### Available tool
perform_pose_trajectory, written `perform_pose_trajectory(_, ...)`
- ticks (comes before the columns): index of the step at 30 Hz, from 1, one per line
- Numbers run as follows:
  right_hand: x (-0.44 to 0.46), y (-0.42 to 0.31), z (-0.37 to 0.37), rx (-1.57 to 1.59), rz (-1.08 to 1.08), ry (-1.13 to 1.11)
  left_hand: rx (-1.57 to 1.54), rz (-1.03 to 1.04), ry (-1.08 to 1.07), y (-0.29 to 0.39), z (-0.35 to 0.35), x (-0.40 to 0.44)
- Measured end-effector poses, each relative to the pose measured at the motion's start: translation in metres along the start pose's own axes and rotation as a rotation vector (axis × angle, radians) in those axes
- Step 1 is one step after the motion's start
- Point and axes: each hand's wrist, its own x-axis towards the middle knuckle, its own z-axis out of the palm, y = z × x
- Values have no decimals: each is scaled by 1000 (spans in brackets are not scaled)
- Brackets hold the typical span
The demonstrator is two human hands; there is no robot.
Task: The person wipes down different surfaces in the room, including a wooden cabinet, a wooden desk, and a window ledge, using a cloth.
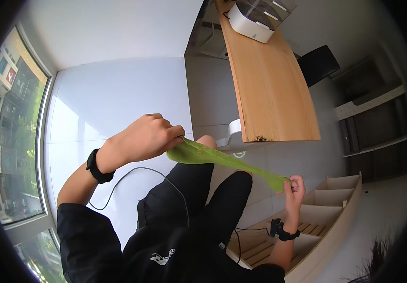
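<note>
A light green piece of cloth (227, 159) is stretched in the air between my two hands, above my knees. My left hand (142, 136) is closed on its wider, bunched end, knuckles up. At the far end, my right hand (295, 187) pinches a gathered corner between thumb and fingers. The cloth narrows in the middle and slopes down toward the right hand. Dark bands circle both wrists, and a small black device sits at the right one.
A wooden table (274, 89) stands ahead, carrying a white appliance (248, 29). Beyond it is a black chair (319, 65). A pale wooden shelf unit (336, 196) lies low at right. A black cable (118, 181) loops past my left side, near a window (17, 132).
</note>
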Motion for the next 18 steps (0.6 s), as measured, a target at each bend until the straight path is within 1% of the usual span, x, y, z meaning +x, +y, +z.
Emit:
perform_pose_trajectory(2, 5, 6, -4, -22, 19, -58, 25, -63, -3, 4, -1, -16)
perform_pose_trajectory(3, 4, 7, -5, -30, 9, -60, 36, -66, 8, 9, -1, -23)
perform_pose_trajectory(5, 10, 11, -4, -32, -39, -59, 27, -143, 14, 17, 3, -34)
perform_pose_trajectory(8, 15, 36, 2, 89, -165, 47, 106, -182, -71, 28, 6, -36)
perform_pose_trajectory(9, 15, 39, 2, 99, -171, 47, 92, -172, -29, 31, 8, -34)
perform_pose_trajectory(11, 8, 43, 1, 113, -165, 67, 125, -247, -46, 43, 9, -22)
perform_pose_trajectory(12, 2, 41, -1, 121, -101, 87, 166, -213, -41, 48, 8, -16)
perform_pose_trajectory(14, -6, 34, -5, 141, 27, 133, 130, -241, 0, 52, 19, -6)
perform_pose_trajectory(15, -9, 36, -9, 189, 16, 134, 113, -252, 19, 55, 22, -1)
perform_pose_trajectory(17, -14, 42, -23, 280, -17, 139, -92, -391, -36, 76, 14, 13)
perform_pose_trajectory(18, -15, 42, -26, 282, -56, 178, -175, -386, 12, 85, 14, 19)
